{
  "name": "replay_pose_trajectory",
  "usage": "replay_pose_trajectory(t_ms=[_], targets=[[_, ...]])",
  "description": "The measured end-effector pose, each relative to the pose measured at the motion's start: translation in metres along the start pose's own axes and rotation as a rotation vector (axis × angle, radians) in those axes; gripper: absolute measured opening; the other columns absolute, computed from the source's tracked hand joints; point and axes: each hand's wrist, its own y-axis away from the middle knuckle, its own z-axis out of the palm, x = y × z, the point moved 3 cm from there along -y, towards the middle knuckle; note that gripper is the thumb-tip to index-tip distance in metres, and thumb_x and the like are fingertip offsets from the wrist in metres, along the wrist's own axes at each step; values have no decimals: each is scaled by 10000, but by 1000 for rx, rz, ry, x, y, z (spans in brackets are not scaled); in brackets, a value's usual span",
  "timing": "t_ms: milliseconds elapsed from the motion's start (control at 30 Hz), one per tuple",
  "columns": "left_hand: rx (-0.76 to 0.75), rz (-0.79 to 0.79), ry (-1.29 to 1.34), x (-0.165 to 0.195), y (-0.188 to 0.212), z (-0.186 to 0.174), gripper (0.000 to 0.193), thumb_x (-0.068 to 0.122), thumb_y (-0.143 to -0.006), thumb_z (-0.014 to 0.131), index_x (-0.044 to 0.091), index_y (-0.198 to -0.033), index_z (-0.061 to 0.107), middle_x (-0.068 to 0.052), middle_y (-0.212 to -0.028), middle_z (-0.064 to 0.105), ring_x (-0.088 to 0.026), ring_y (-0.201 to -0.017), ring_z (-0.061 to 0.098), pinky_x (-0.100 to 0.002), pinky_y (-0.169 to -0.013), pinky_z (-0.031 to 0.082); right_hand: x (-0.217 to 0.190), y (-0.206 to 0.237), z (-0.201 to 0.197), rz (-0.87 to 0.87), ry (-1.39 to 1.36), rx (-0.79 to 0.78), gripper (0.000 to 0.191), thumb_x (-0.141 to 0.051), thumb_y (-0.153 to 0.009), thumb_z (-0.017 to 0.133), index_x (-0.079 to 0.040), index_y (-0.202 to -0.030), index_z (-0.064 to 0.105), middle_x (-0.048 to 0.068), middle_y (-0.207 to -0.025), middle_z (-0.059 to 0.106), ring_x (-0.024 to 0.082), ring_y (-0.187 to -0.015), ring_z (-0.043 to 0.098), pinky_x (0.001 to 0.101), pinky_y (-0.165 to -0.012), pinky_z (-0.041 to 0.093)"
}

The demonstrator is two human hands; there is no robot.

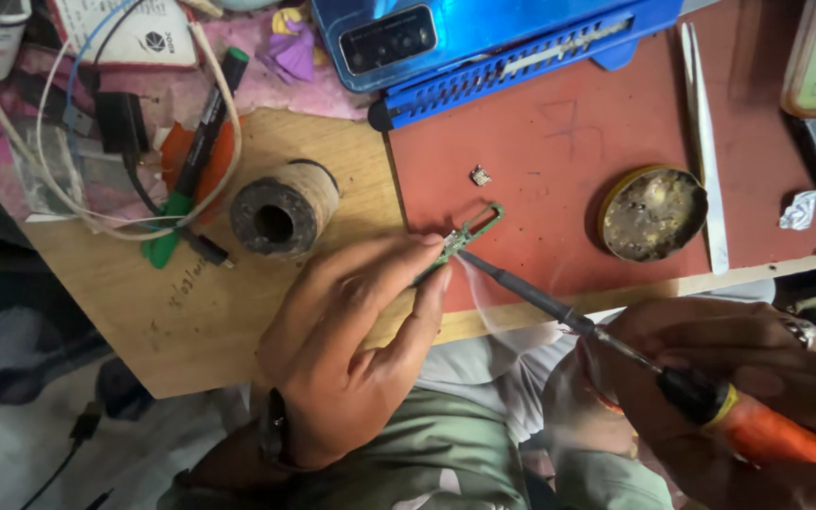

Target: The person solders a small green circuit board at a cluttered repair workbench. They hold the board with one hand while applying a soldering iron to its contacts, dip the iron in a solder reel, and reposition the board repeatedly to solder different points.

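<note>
My left hand (351, 340) pinches a small green circuit board (472, 229) by its near end and holds it down on the red mat (559, 142). My right hand (739, 378) grips an orange-handled soldering iron (710, 401). Its dark tip touches the board close to my left fingertips, and thin smoke rises from that spot. A tiny metal part (480, 176) lies loose on the mat just beyond the board.
A round tin of dirty flux (652, 213) and white tweezers (704, 142) lie right of the board. A solder spool (285, 208) rests on the wooden board (191, 312). A blue phone (465, 33), a green marker (195, 151) and white cables (68, 189) crowd the back.
</note>
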Motion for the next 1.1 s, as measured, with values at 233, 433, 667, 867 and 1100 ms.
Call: replay_pose_trajectory(t_ms=[233, 433, 667, 867, 1100], targets=[[0, 26, 4, 0, -3, 0, 293, -31, -883, 841, 14, -1135, 698, -106, -1080, 728, -222, -999, 744, -315, -870, 613, -10, -9, -1, 367, -141, -117, 330, -204, -993, 553, 9, -1237, 488, 136, -1207, 593, 252, -1087, 642, 391, -937, 540], [28, 18, 21, 0, -1, 2, 294, -36, -893, 844, 20, -1142, 696, -101, -1074, 725, -212, -990, 747, -311, -865, 617, -12, -16, -7, 696, -250, -172, 306, -177, -988, 549, 22, -1217, 503, 138, -1207, 617, 243, -1097, 654, 389, -940, 538], [34, 15, 30, 0, 1, 3, 305, -35, -890, 850, 24, -1146, 694, -97, -1076, 725, -210, -992, 744, -312, -866, 615, -18, -21, -11, 1035, -350, -164, 280, -145, -981, 544, 37, -1194, 521, 140, -1207, 644, 232, -1108, 669, 387, -944, 537], [30, 7, 29, 0, 1, 3, 309, -38, -892, 854, 26, -1147, 692, -96, -1080, 726, -211, -997, 745, -311, -875, 617, -25, -24, -12, 1217, -360, -158, 259, -117, -976, 540, 50, -1174, 536, 142, -1207, 668, 223, -1118, 682, 385, -947, 536], [25, -10, 26, 1, 0, 2, 302, -36, -879, 856, 21, -1129, 698, -103, -1076, 724, -215, -993, 745, -312, -875, 619, -22, -25, -26, 1339, -352, -163, 236, -85, -970, 536, 65, -1151, 554, 144, -1207, 695, 212, -1130, 697, 383, -950, 534]])
